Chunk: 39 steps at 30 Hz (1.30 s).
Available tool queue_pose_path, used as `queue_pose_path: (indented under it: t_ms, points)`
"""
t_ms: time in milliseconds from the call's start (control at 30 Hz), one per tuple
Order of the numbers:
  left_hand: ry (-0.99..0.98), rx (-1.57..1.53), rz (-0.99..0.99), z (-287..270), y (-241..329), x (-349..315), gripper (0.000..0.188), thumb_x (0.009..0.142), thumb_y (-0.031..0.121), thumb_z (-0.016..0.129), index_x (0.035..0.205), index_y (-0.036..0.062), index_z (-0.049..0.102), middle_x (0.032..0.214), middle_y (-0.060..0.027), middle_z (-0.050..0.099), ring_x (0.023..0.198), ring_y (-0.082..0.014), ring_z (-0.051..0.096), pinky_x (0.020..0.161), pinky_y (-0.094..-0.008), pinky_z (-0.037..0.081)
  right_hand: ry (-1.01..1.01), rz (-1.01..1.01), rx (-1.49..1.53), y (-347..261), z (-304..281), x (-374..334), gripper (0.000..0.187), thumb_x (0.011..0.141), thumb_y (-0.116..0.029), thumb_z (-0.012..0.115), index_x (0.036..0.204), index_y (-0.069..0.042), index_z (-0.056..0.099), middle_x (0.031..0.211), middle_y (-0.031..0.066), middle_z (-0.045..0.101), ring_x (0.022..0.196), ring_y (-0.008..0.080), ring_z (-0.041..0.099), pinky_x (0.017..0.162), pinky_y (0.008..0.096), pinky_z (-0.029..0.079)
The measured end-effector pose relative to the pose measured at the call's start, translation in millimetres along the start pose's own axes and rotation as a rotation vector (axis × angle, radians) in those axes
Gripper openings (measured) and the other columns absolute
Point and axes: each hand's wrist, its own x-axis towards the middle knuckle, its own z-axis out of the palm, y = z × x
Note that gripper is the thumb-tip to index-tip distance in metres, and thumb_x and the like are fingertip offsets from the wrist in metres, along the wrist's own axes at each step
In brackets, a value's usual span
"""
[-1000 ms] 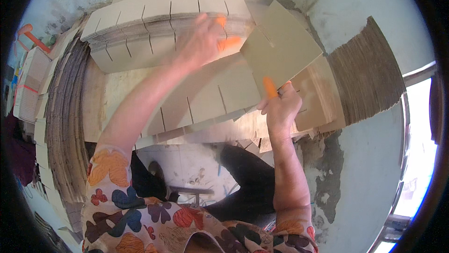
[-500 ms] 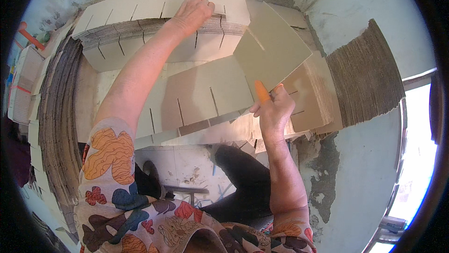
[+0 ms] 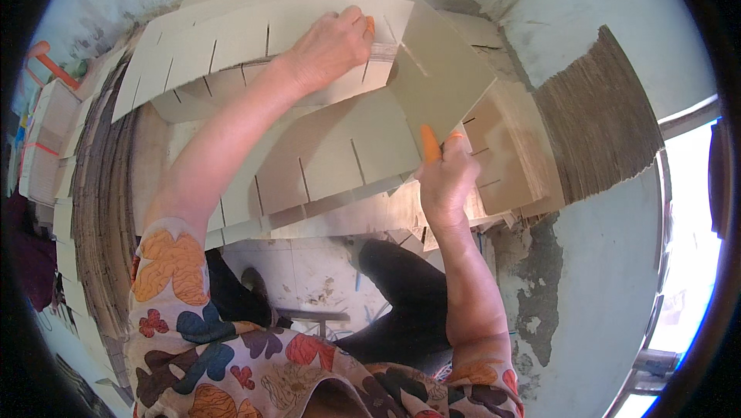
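My left hand (image 3: 333, 49) is closed on the near edge of a long slotted cardboard strip (image 3: 239, 32), whose left end tilts down off the stack. An orange finger cover shows at its fingertips. My right hand (image 3: 448, 186), wearing orange covers on its thumb and a finger, pinches the lower corner of a plain cardboard sheet (image 3: 448, 71) standing at a slant. Left of this sheet, and meeting its edge, another slotted cardboard strip (image 3: 328, 152) leans over the work surface. My right palm hides part of how the two pieces join.
Tall cardboard stacks stand at the left (image 3: 108, 186) and right (image 3: 598, 121). More slotted pieces (image 3: 494, 148) lie beside my right hand. An orange-handled tool (image 3: 54, 63) is at the far left. Peeling walls (image 3: 617, 264) close in the back and right; my legs (image 3: 401, 287) are below the work surface.
My left hand has moved slightly right and nearer, drawing the top slotted strip off the stack so its left end drops. My right hand and the slanted sheet have shifted slightly left.
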Motion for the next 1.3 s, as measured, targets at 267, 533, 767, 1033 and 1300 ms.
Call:
queue_pose_path:
  t_ms: [267,533,767,1033,1300]
  points:
    - [-0.040,-0.249,-0.053,-61,31,9,0.018,0.067,0.002,0.061,0.084,-0.0027,0.061,0.078,-0.0085,0.058,0.082,-0.0196,0.055,0.063,-0.0278,0.052,-0.014,-0.125,-0.113,-1,-4,0,0.016,0.088,-0.009,0.062,0.086,0.003,0.052,0.075,0.0239,0.061,0.063,0.0399,0.062,0.051,0.0412,0.049]
    - [-0.080,-0.634,-0.168,-113,69,1,0.004,0.069,0.002,0.059,0.073,-0.0005,0.061,0.075,-0.0084,0.059,0.082,-0.0229,0.057,0.062,-0.0335,0.053,-0.246,-0.206,-0.430,-20,-28,4,0.010,0.079,0.000,0.059,0.088,0.001,0.055,0.073,0.0207,0.062,0.065,0.0378,0.065,0.054,0.0418,0.051]
    - [-0.653,-0.695,-0.379,-86,64,-19,0.018,0.081,0.016,0.067,0.087,0.0015,0.058,0.083,-0.0156,0.061,0.086,-0.0321,0.059,0.070,-0.0449,0.048,-0.584,-0.301,-0.569,-8,2,42,0.010,0.075,0.000,0.060,0.083,-0.001,0.065,0.084,0.0184,0.067,0.081,0.0350,0.067,0.068,0.0422,0.054]
    - [-0.467,-0.737,-0.518,-121,71,-85,0.036,0.083,0.024,0.068,0.109,0.0007,0.058,0.107,-0.0178,0.062,0.102,-0.0344,0.057,0.083,-0.0412,0.048,-0.855,0.033,-0.352,55,43,43,0.020,0.079,-0.008,0.061,0.096,-0.001,0.068,0.097,0.0218,0.066,0.092,0.0352,0.065,0.077,0.0408,0.053]
    - [-0.158,-0.622,-0.579,-156,90,-130,0.047,0.074,0.011,0.077,0.114,-0.0041,0.057,0.107,-0.0168,0.063,0.101,-0.0324,0.058,0.082,-0.0397,0.050,-0.055,0.114,-0.719,184,-58,21,0.050,0.077,-0.023,0.073,0.122,-0.012,0.055,0.126,0.0144,0.053,0.117,0.0298,0.050,0.093,0.0486,0.043]
